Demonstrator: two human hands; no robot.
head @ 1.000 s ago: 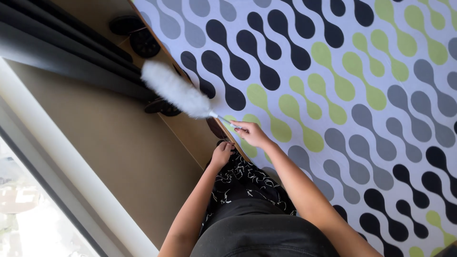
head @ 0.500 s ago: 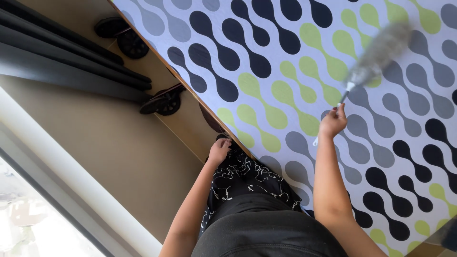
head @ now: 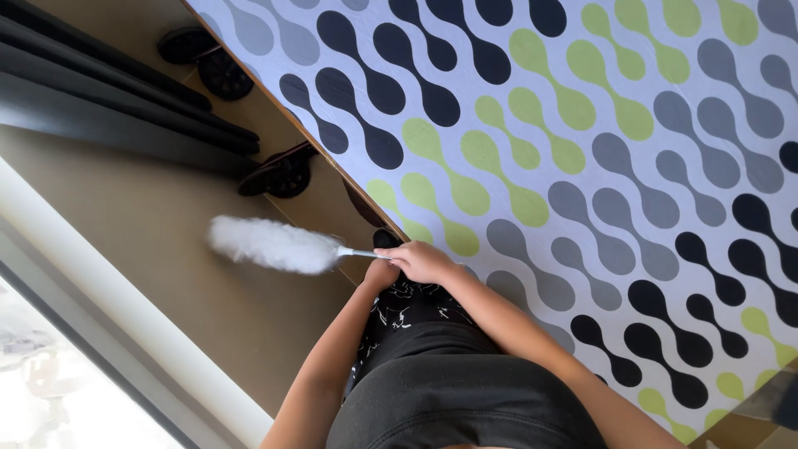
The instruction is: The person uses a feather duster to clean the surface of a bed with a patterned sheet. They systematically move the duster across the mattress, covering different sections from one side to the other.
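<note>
Patterned sheet (head: 582, 166) with black, grey and green blob shapes on white, dark curtain folds (head: 100, 91) well left of sheet, black sandals (head: 278, 175) just beside sheet's left edge, tan floor (head: 166, 258) beyond them

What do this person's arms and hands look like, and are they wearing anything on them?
Both arms are bare up to the picture's edge: no sleeves show. The left hand and right hand wear no gloves, and no rings, watch or bracelets show.

no packages, labels, signs or screens visible anywhere in view.
</note>
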